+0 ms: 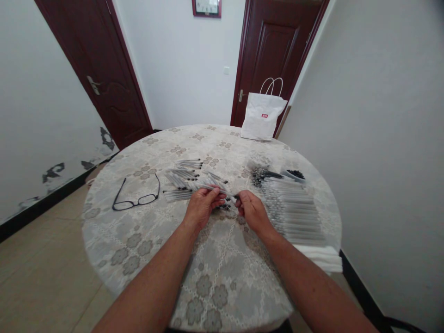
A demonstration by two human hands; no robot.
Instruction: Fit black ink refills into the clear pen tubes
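My left hand [203,206] and my right hand [252,210] meet over the middle of a round table [145,240] covered with a flowered cloth. Both hands are closed in a pinch on one thin clear pen tube [225,192] that spans between them. Just beyond the left hand lie several clear pen tubes with dark tips in small heaps [185,178]. To the right of my right hand a long row of similar tubes [294,212] lies side by side.
Black-framed glasses [137,196] lie on the table's left. A pile of small dark parts [262,175] and a small dish of black pieces [294,175] sit at the right rear. A white paper bag [262,115] stands at the far edge. Two dark doors are behind.
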